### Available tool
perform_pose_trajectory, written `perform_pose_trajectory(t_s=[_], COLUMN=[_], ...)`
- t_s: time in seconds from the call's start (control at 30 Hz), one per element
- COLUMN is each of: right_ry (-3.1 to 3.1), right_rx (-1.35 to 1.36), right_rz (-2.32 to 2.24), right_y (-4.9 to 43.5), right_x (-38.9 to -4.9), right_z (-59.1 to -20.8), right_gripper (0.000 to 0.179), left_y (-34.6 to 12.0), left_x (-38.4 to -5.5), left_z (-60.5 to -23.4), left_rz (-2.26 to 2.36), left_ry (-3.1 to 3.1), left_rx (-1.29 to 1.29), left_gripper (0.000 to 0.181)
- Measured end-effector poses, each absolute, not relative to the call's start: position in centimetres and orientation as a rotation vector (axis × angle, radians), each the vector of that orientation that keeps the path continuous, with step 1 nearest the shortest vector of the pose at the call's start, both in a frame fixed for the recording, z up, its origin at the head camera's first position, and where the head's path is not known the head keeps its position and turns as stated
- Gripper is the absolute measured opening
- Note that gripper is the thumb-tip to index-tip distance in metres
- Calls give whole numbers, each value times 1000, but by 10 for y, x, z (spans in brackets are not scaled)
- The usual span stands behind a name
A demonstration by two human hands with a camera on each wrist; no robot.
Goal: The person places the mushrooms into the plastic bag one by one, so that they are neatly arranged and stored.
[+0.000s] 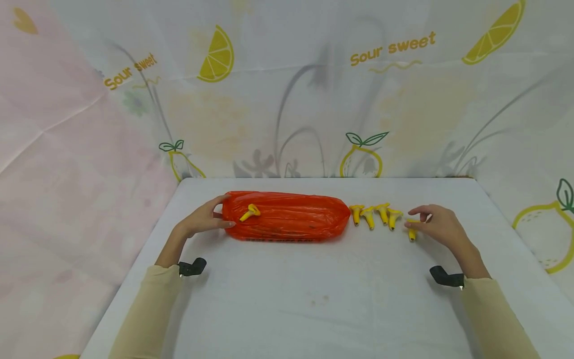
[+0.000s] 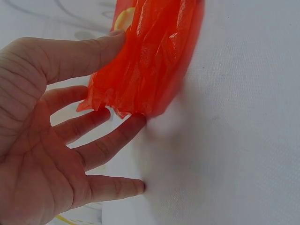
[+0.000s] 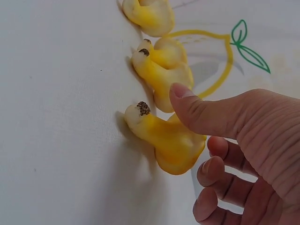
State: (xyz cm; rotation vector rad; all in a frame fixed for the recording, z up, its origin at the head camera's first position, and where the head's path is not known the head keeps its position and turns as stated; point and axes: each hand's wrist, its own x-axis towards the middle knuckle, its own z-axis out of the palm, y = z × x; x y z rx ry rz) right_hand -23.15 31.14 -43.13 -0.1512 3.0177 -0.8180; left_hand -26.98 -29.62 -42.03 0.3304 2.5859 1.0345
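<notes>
A red plastic bag (image 1: 291,214) lies lengthwise across the table, with one yellow trumpet-shaped mushroom (image 1: 249,213) on its left part. My left hand (image 1: 204,218) is at the bag's left end; in the left wrist view its fingers are spread, with the thumb and several fingertips right at the crinkled red plastic (image 2: 145,61). Over to the right, my right hand (image 1: 437,225) is at the rightmost mushroom (image 1: 412,232). Seen from the right wrist, the thumb overlaps this mushroom's yellow cap (image 3: 176,152), and the other fingers are loosely bent beside it.
Between the bag and my right hand, several more yellow mushrooms (image 1: 368,217) stand in a row, dark stem ends toward me. The white table (image 1: 314,299) ends at a lemon-printed cloth backdrop (image 1: 287,99). Each wrist wears a black camera mount (image 1: 193,267).
</notes>
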Motion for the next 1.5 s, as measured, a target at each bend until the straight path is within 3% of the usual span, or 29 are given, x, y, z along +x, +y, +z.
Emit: perform_pose_trajectory(t_s=[0.77, 1.5], right_ry=[3047, 3115], right_rx=[-155, -225], right_rz=[-718, -782], right_y=[320, 311], right_x=[-217, -218], right_z=[-426, -408], right_gripper=[25, 24], left_y=[-296, -294], left_x=[-268, -269], left_z=[-420, -418], left_rz=[1028, 1028], left_ry=[2582, 2573], left_rx=[309, 310], left_gripper=[92, 90])
